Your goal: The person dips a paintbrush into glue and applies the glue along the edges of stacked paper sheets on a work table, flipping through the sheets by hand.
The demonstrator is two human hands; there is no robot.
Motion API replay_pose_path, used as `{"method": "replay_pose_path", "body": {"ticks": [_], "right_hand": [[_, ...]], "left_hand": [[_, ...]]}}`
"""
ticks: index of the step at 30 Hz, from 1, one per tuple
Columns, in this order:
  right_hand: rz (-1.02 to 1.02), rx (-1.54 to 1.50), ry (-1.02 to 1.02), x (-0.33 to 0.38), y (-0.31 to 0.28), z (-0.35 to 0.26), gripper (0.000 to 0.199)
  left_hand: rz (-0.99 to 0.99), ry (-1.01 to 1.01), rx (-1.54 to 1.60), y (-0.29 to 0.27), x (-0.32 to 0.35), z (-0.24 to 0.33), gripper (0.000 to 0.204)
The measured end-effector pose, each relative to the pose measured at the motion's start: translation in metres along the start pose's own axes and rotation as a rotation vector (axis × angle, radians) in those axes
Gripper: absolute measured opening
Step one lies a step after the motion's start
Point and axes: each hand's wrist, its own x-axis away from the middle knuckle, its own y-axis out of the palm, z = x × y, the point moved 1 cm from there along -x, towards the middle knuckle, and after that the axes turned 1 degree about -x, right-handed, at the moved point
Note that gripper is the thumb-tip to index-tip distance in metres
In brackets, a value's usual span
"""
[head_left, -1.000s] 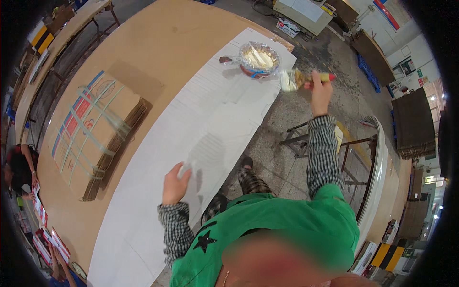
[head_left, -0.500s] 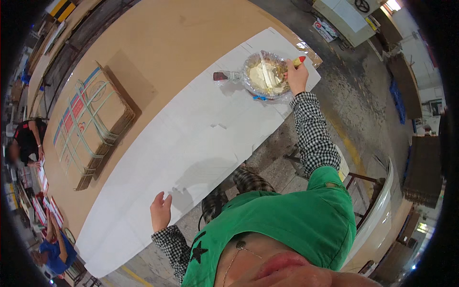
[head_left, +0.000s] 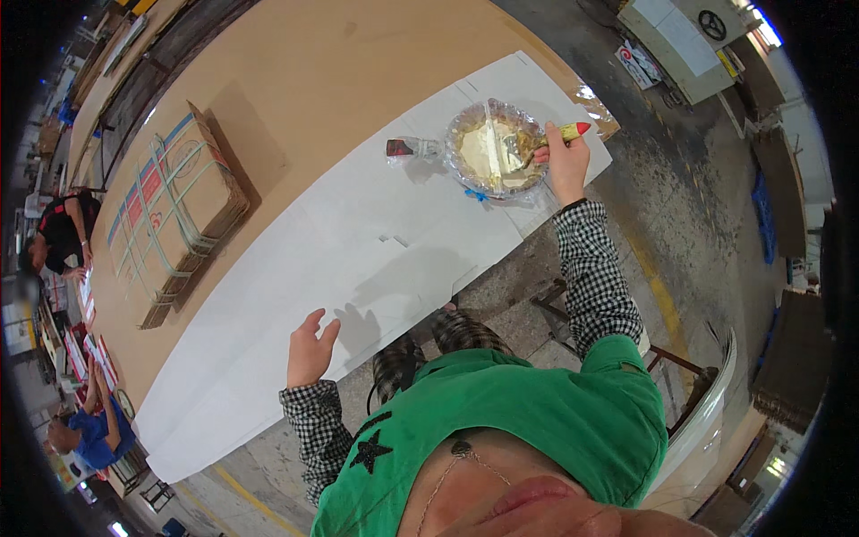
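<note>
My right hand (head_left: 565, 166) grips a paintbrush (head_left: 557, 135) by its yellow, red-tipped handle. Its lower end reaches into the right side of a round basin (head_left: 456, 170) lined with clear plastic. Pale cream paste (head_left: 480, 154) fills the basin, and a light strip (head_left: 491, 134) lies across its top. Left of the basin is a small object with a dark red end, wrapped in clear plastic (head_left: 413, 148); its kind is unclear. My left hand (head_left: 310, 349) hovers by the near edge of the white sheet (head_left: 313, 259), fingers apart, holding nothing.
A strapped bundle of flat cardboard (head_left: 170, 215) lies on the brown tabletop (head_left: 331, 72) to the left. Two people (head_left: 98, 434) work at the far left edge. Past the table's right end stands a pale machine with a handwheel (head_left: 684, 45). A metal-framed stool (head_left: 667, 358) is by my right side.
My right hand has shifted slightly right and down with the brush, and more of the brush now shows over the basin's paste. My left hand has risen a little, its thumb further apart.
</note>
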Motion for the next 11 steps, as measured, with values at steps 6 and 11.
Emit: {"method": "replay_pose_path", "body": {"ticks": [6,11], "right_hand": [[-0.032,-0.067,0.002,0.008,0.005,-0.014,0.024],[-0.031,-0.178,-0.044,0.003,-0.002,-0.022,0.024]], "left_hand": [[0.006,-0.006,0.013,0.009,0.003,-0.004,0.048],[0.001,-0.031,-0.002,0.013,0.004,-0.011,0.049]]}}
